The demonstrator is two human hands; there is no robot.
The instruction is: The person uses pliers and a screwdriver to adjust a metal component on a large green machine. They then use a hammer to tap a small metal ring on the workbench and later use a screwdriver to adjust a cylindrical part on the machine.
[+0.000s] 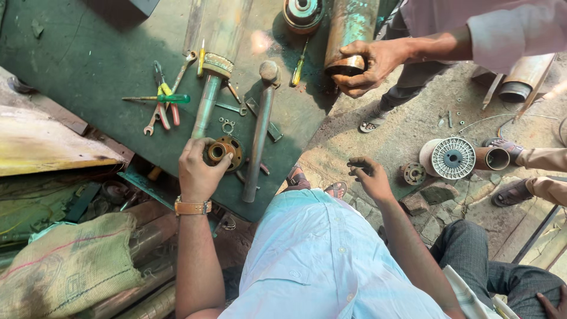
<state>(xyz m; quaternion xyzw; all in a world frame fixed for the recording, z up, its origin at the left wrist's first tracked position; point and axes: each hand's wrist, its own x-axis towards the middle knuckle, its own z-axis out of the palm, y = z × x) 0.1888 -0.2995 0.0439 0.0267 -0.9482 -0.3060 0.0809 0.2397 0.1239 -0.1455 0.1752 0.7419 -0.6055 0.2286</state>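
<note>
My left hand [198, 170] grips a round brass fitting [224, 152] that sits at the near end of a long metal shaft [207, 103] lying on the dark green workbench [88, 59]. A watch with a tan strap is on that wrist. My right hand [369, 177] hangs off the bench over the stone floor, fingers loosely curled, with nothing visible in it. A grey steel rod [260, 133] with a knob end lies just right of the fitting.
Another person's hand [369, 65] holds the end of a rusty green-stained cylinder [348, 29] at the bench's far edge. Pliers, spanners and screwdrivers [162, 100] lie left of the shaft. A finned rotor [453, 158], a pipe piece and other people's sandalled feet are on the floor at right. A sack [71, 266] lies lower left.
</note>
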